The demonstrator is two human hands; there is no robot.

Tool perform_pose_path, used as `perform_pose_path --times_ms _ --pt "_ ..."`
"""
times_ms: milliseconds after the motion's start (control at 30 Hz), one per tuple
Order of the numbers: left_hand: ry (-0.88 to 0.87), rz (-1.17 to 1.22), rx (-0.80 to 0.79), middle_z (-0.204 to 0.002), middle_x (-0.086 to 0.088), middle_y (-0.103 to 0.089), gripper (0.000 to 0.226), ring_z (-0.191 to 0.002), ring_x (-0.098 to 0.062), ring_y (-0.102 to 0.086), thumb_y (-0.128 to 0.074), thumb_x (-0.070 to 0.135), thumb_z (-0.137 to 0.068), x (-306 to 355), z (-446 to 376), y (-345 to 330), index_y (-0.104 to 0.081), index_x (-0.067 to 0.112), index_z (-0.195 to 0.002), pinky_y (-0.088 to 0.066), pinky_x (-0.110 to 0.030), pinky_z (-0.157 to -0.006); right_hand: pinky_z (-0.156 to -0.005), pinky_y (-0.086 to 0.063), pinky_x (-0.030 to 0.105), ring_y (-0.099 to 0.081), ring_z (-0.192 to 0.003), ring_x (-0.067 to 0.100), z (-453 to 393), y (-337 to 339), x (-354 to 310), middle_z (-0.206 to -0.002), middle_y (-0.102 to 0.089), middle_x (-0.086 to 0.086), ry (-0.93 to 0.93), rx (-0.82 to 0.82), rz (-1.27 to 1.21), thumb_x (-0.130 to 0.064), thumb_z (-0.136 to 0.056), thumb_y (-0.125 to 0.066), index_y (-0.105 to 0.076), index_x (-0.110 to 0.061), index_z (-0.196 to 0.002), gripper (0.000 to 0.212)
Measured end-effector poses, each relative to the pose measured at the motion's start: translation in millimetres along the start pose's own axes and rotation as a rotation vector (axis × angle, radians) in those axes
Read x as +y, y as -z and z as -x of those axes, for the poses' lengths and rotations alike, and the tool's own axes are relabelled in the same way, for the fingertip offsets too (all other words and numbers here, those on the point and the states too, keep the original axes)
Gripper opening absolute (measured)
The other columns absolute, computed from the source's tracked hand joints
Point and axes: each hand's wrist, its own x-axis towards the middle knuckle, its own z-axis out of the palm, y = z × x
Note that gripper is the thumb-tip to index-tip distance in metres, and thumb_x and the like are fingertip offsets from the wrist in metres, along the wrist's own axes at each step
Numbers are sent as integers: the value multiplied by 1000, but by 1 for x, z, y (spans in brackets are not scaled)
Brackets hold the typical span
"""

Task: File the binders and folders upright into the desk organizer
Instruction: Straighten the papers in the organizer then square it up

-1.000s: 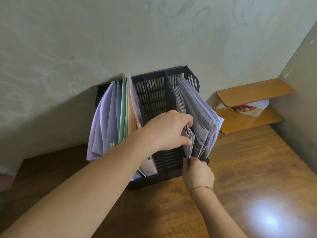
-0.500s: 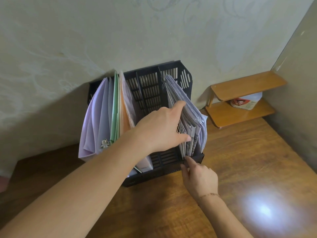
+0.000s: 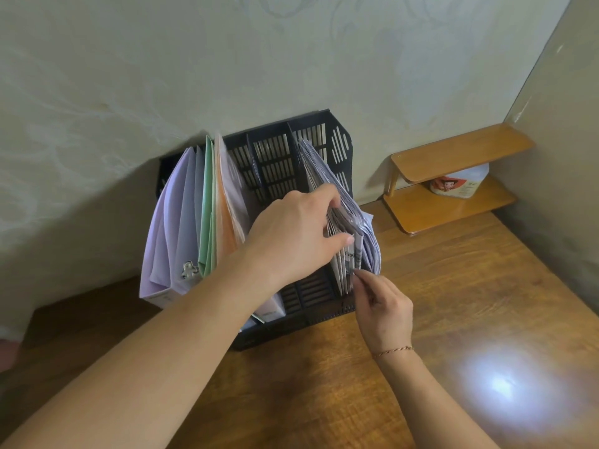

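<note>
Since the right hand (image 3: 384, 306) had slipped from the organizer (image 3: 311, 306) rim, it pinched the papers (image 3: 353, 228) at five o'clock — left hand (image 3: 295, 234) gripping them, nearly filed.

Hidden behind the left hand (image 3: 293, 234): lower front of the organizer (image 3: 275, 163). Unreadable: print on the folders (image 3: 351, 254). Cut off by the frame: both forearms.

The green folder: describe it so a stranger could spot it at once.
Find the black organizer against the wall on the wooden desk. In its left section stand several upright folders. The green folder is the thin one between the lilac binder and the orange folder.
</note>
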Motion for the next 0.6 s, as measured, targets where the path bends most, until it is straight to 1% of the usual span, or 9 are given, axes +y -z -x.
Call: perform_pose_path --times_ms 33,100,167,233,300,400,500,567,600 --pt "9 -1 11 -81 10 -63 38 -69 -11 -63 -69 55 -79 1 1 -1 -52 33 -105 -56 -35 -63 -55 -52 22 -63 -63 9 1 -1 0 -79 -71 -1 19 8 -23 -11 -85 -69 -73 -8 -94 11" --pt "21 -2 7 -81 10 -64 31 -69 -11 -63 -67 53 -81 3 4 -2 -54 32 -100 -56 -34 -63 -52 -53 28 -62 -60 12 2 -4 -2 -75 -70 1 37 1 -39 -8 -85 -69 -73 -7 -96 12" --pt "27 -5 -11 -81 9 -65 23 -69 -11 -63 -64 49 -83 4 6 -3 -55 32 -96 -56 -35 -63 -48 -51 30 -58 -56 13 2 -4 -1 -72 -67 1 39 11 -58 -6 -85 -67 -73 -7 -99 15" --pt "34 -10 -39 -83 8 -64 18 -70 -13 -62 -62 45 -84 3 7 -3 -55 33 -95 -56 -36 -64 -50 -50 26 -56 -58 8 0 -3 1 -73 -67 1 38 33 -92 -5 -87 -63 -72 -6 -103 19" --pt "44 -5 -61 -82 7 -62 15 -69 -14 -61 -61 40 -84 2 8 -3 -54 34 -95 -55 -38 -65 -52 -51 24 -59 -59 8 -1 -2 1 -76 -69 2 39 49 -80 -6 -86 -65 -71 -5 -104 19" --pt "54 8 -80 -83 5 -61 15 -67 -15 -60 -61 37 -84 1 9 -3 -52 34 -96 -55 -37 -63 -52 -52 21 -61 -57 10 -4 -3 -3 -75 -71 3 9 52 -17 -19 -82 -69 -72 -4 -102 26" --pt "42 16 -83 -81 5 -61 15 -62 -12 -59 -61 35 -85 1 10 -3 -51 33 -96 -50 -31 -57 -49 -52 23 -60 -53 13 -11 -4 -7 -71 -70 2 33 -55 47 -25 -83 -70 -73 -6 -99 26" --pt "33 16 -85 -79 5 -60 18 -59 -11 -57 -61 34 -85 0 10 -3 -50 34 -99 -47 -30 -55 -47 -53 31 -61 -52 20 -20 -5 -6 -69 -70 4 20 -151 133 -26 -86 -68 -73 -7 -92 20" --pt "28 17 -84 -80 4 -61 22 -59 -12 -58 -61 34 -86 -1 9 -3 -49 35 -104 -49 -30 -56 -46 -52 35 -60 -51 25 -24 -5 -6 -66 -68 6 6 -189 175 -25 -89 -64 -71 -8 -85 18"
